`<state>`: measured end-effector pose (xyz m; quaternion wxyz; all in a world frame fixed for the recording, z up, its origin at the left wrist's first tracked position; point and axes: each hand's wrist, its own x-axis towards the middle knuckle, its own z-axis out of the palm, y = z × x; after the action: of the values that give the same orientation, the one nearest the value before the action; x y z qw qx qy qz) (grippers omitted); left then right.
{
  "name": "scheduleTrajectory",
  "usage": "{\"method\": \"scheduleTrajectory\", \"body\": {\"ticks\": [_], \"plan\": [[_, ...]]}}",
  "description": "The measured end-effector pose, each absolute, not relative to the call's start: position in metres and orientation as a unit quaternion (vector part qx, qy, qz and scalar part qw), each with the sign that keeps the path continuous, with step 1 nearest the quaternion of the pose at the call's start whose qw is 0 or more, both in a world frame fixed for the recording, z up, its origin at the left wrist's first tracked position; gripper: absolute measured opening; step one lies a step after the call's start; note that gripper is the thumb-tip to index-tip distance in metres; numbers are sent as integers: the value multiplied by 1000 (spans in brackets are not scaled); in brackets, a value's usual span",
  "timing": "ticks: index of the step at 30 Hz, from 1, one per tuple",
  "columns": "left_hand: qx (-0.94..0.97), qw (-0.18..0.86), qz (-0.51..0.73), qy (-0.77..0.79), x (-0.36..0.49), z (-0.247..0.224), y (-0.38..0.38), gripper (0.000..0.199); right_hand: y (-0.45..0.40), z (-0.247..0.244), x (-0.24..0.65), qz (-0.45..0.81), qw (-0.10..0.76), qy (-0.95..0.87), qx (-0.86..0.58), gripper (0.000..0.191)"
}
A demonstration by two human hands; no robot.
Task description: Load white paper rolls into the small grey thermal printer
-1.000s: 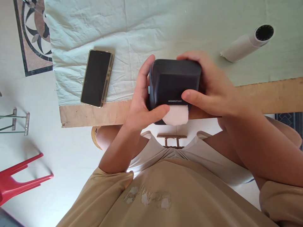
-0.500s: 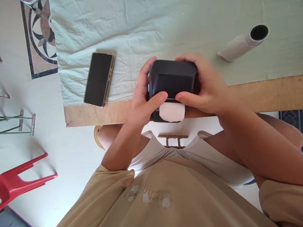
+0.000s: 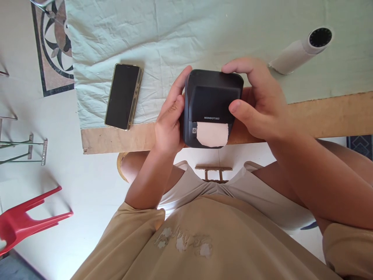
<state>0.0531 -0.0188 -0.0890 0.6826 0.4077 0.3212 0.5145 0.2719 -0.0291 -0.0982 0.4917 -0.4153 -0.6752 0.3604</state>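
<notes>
With fingers of left hand (image 3: 168, 130) and right hand (image 3: 269, 111) hugging its sides, holds black box (image 3: 215, 99) between them, long way toward tummy (image 3: 227, 225), white paper (image 3: 212, 134) nearest.

**Behind the printer (image 3: 215, 95), fingers out of sight**

Some fingers of the left hand (image 3: 170, 128) and right hand (image 3: 264, 105) are hidden, as is the printer's underside. The print after "NIIMBOT" is too small to read. The left edge crops the red stool (image 3: 20, 225), the right edge the dark rug (image 3: 359, 146), the top edge the cloth (image 3: 175, 35).
</notes>
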Motion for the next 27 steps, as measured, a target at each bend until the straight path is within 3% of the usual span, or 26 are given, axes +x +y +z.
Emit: {"method": "scheduleTrajectory", "body": {"ticks": [3, 8, 12, 17, 22, 27], "plan": [[396, 675, 518, 345, 54, -87, -19, 37, -30, -97, 273, 347, 456, -706, -416, 68], [378, 662, 514, 394, 57, -87, -19, 50, -29, -98, 277, 334, 417, -735, -417, 84], [339, 674, 520, 400, 62, -76, -25, 42, -26, -103, 283, 328, 402, -751, -408, 93], [299, 718, 524, 347, 64, -65, -27, 30, -32, -97, 284, 298, 431, -734, -431, 85], [323, 731, 512, 317, 61, -72, -27, 41, -41, -77, 266, 209, 457, -706, -499, 73], [384, 711, 497, 317, 56, -78, -27, 45, -41, -60, 259, 204, 465, -695, -510, 61]]}}
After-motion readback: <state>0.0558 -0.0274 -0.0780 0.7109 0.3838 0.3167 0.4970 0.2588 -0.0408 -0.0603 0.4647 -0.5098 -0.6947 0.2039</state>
